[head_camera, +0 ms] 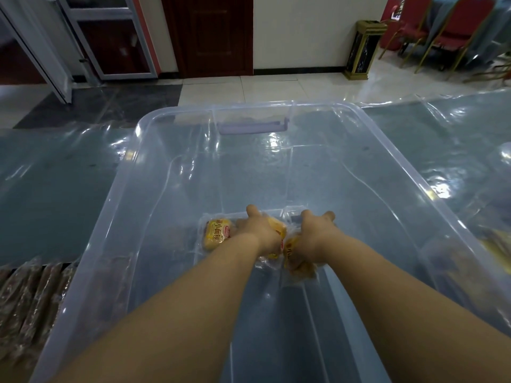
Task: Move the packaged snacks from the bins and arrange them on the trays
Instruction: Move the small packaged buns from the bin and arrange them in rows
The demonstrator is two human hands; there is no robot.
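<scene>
- Nearest, both bare forearms are reaching into the clear bin (249,105), which is sitting on the film-covered desk (55,189).
- The left hand (260,230) is curling its fingers round a yellow snack packet (279,230); the right hand (312,239) is gripping a second packet (300,265) under its palm.
- A third packet (217,234) is lying on the bin's bottom, just left of the left hand.
- Dark wrapped snacks (30,299) are lying in rows outside the bin's left wall.
- Farther off, a gold waste bin (362,48) and red chairs (456,29) are standing on the tiled floor.
</scene>
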